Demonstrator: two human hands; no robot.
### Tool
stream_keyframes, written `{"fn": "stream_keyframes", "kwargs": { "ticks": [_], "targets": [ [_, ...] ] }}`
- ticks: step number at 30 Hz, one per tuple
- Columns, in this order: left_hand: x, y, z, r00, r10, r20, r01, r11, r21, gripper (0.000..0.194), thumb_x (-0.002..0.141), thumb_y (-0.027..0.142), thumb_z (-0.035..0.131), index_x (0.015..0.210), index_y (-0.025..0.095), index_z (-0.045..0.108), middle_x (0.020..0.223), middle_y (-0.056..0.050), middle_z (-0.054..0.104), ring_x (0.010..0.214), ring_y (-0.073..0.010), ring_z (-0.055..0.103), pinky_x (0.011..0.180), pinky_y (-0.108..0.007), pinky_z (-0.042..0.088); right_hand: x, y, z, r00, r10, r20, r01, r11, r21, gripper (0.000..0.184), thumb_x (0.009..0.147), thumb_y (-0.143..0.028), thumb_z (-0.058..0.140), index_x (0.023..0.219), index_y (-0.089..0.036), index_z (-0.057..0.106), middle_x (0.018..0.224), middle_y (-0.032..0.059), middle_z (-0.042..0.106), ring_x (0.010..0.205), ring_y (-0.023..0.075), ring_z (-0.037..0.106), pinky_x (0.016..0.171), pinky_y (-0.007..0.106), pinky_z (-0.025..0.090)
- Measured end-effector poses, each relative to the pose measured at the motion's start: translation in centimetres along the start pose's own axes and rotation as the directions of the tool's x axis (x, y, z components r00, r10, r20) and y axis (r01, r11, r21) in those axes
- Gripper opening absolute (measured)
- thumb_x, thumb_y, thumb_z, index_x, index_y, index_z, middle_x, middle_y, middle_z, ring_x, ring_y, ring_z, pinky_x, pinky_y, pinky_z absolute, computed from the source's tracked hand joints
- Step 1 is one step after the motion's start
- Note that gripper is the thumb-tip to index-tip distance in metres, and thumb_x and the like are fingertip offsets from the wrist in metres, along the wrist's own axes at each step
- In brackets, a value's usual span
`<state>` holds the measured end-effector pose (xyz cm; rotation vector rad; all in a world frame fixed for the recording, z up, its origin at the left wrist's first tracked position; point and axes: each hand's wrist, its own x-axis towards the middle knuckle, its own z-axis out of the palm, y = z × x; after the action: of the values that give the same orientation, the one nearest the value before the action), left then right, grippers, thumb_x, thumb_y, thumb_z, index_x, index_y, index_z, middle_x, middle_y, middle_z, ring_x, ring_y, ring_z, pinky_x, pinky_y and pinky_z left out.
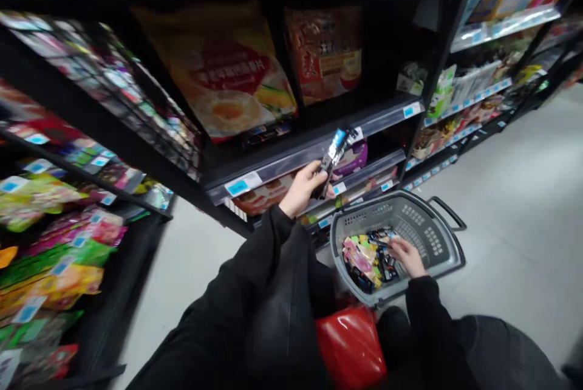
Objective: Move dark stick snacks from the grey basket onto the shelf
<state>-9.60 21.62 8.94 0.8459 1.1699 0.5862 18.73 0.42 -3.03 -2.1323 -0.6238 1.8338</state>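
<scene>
My left hand is raised in front of the black shelf and grips a few slim dark snack packets with blue ends. My right hand reaches down into a grey shopping basket on the floor, fingers curled among the pile of small coloured packets; whether it grips one I cannot make out. Both arms wear black sleeves.
Black store shelves with blue price tags hold large yellow and red bags and many snack packs at left. More shelving runs away at right. A red object lies below my arms. Grey floor stretches to the right.
</scene>
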Motion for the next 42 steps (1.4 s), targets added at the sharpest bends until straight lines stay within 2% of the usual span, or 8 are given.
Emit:
{"fn": "stream_keyframes", "kwargs": {
  "ticks": [3, 7, 12, 20, 27, 31, 36, 42],
  "targets": [
    [-2.6, -5.4, 4.8, 0.961, -0.159, 0.227, 0.156, 0.987, 0.035, 0.053, 0.080, 0.056, 0.055, 0.112, 0.014, 0.046, 0.106, -0.013, 0.064, 0.073, -0.0171, 0.065, 0.068, -0.033, 0.055, -1.0, -1.2, 0.3, 0.997, -0.055, 0.058, 0.036, 0.957, 0.287, 0.067, 0.056, -0.073, 0.061, 0.095, -0.018, 0.058, 0.098, 0.0131, 0.068, 0.088, 0.0258, 0.067, 0.083, 0.044, 0.052],
    [-5.0, -12.5, 9.1, 0.905, -0.249, 0.344, 0.188, 0.962, 0.200, 0.044, 0.084, 0.049, 0.050, 0.105, 0.011, 0.055, 0.104, -0.012, 0.066, 0.090, -0.0211, 0.064, 0.079, -0.033, 0.052, -1.7, -2.1, 0.0, 0.992, -0.121, 0.033, 0.087, 0.856, 0.509, 0.078, 0.054, -0.083, 0.057, 0.101, -0.020, 0.056, 0.098, 0.0104, 0.067, 0.086, 0.0236, 0.065, 0.082, 0.045, 0.053],
    [-6.3, -17.5, 11.2, 0.865, -0.309, 0.395, 0.176, 0.925, 0.336, 0.035, 0.086, 0.036, 0.049, 0.105, 0.010, 0.061, 0.101, -0.009, 0.066, 0.094, -0.0218, 0.061, 0.086, -0.034, 0.048, -1.1, -1.3, -0.7, 0.996, -0.066, -0.061, 0.088, 0.849, 0.520, 0.055, 0.054, -0.058, 0.076, 0.090, -0.019, 0.061, 0.087, 0.0033, 0.063, 0.075, 0.0157, 0.061, 0.064, 0.030, 0.054],
    [-5.7, -16.9, 10.8, 0.811, -0.345, 0.473, 0.130, 0.894, 0.429, 0.049, 0.072, 0.039, 0.069, 0.113, 0.013, 0.062, 0.100, -0.007, 0.068, 0.093, -0.0220, 0.062, 0.087, -0.030, 0.046, -0.3, -0.1, -2.3, 0.990, 0.000, -0.139, 0.051, 0.930, 0.365, 0.033, 0.052, -0.039, 0.078, 0.069, -0.015, 0.062, 0.063, -0.0013, 0.057, 0.052, 0.0103, 0.050, 0.044, 0.022, 0.044],
    [-5.6, -16.0, 10.1, 0.758, -0.401, 0.514, 0.212, 0.898, 0.386, 0.042, 0.083, 0.038, 0.057, 0.113, 0.009, 0.061, 0.074, -0.005, 0.069, 0.043, -0.0112, 0.056, 0.047, -0.022, 0.044, -0.6, -0.6, -2.3, 0.992, -0.018, -0.123, 0.061, 0.933, 0.355, 0.034, 0.055, -0.040, 0.075, 0.077, -0.018, 0.063, 0.067, 0.0000, 0.059, 0.055, 0.0130, 0.053, 0.045, 0.026, 0.048],
    [-5.5, -16.2, 9.5, 0.813, -0.381, 0.440, 0.234, 0.906, 0.353, 0.050, 0.075, 0.033, 0.066, 0.119, 0.010, 0.059, 0.080, -0.005, 0.069, 0.047, -0.0112, 0.058, 0.049, -0.022, 0.046, -0.7, -0.7, -2.4, 0.994, -0.023, -0.104, 0.061, 0.920, 0.386, 0.041, 0.058, -0.042, 0.075, 0.090, -0.019, 0.062, 0.074, 0.0013, 0.061, 0.059, 0.0152, 0.056, 0.049, 0.031, 0.053],
    [-5.2, -17.0, 9.0, 0.933, -0.280, 0.228, 0.262, 0.959, 0.105, 0.059, 0.065, 0.033, 0.075, 0.116, 0.011, 0.057, 0.113, -0.013, 0.064, 0.075, -0.0179, 0.068, 0.065, -0.027, 0.055, -1.0, -1.1, -2.7, 0.991, -0.056, -0.124, 0.103, 0.900, 0.423, 0.054, 0.057, -0.040, 0.077, 0.103, -0.021, 0.059, 0.087, 0.0026, 0.061, 0.067, 0.0175, 0.060, 0.058, 0.037, 0.058],
    [-5.0, -16.5, 9.1, 0.947, -0.317, 0.053, 0.321, 0.942, -0.096, 0.056, 0.061, 0.039, 0.078, 0.103, 0.006, 0.060, 0.080, -0.010, 0.070, 0.068, -0.0241, 0.069, 0.067, -0.038, 0.057, -1.3, -1.2, -2.5, 0.977, -0.192, -0.094, 0.214, 0.887, 0.410, 0.050, 0.052, -0.030, 0.082, 0.098, -0.021, 0.066, 0.103, 0.0051, 0.063, 0.082, 0.0205, 0.063, 0.066, 0.036, 0.059]
  ]
}}
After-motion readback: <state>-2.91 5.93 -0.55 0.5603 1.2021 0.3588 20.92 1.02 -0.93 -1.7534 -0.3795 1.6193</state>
